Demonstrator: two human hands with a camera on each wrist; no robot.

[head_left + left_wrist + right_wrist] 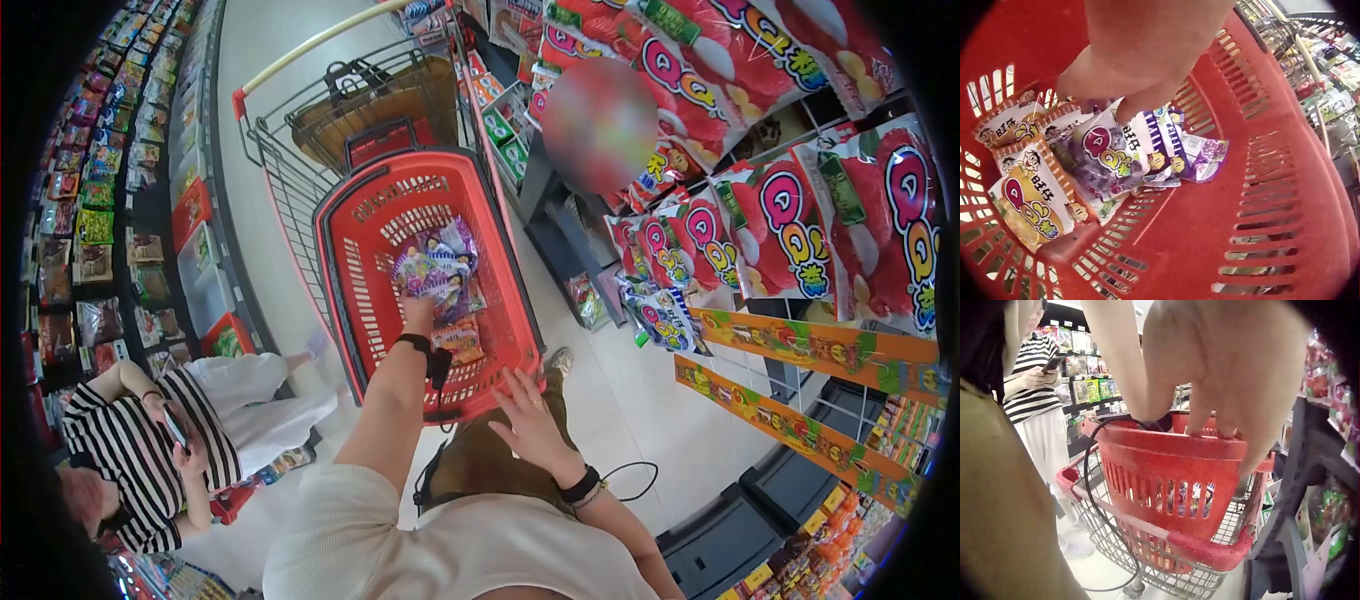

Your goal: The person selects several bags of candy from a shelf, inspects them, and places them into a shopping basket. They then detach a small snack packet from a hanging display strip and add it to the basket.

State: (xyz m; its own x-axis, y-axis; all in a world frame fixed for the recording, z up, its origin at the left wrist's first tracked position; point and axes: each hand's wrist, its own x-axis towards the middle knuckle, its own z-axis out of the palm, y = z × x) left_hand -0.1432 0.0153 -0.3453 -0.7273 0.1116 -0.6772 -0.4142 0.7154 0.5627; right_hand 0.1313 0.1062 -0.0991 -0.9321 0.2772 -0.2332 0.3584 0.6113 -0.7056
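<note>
Inside the red shopping basket (505,255), my left hand (418,312) reaches down to a pile of gummy candy bags. Its fingers pinch the top edge of a purple-fruit gummy candy bag (1107,150), seen in the left wrist view; part of the hand's grip is hidden. More purple candy bags (1207,159) lie beside it. Orange-edged candy bags (1032,194) lie toward the basket's near end. My right hand (530,420) is at the basket's near rim with fingers extended, the fingertips right at the rim in the right wrist view (1216,375).
The basket sits in a wire shopping cart (290,150) holding a brown bag (400,100). A person in a striped top (150,450) stands left with a phone. Snack shelves (120,190) line the left; red candy bags (790,230) hang right. A black cable (1088,481) loops beside the cart.
</note>
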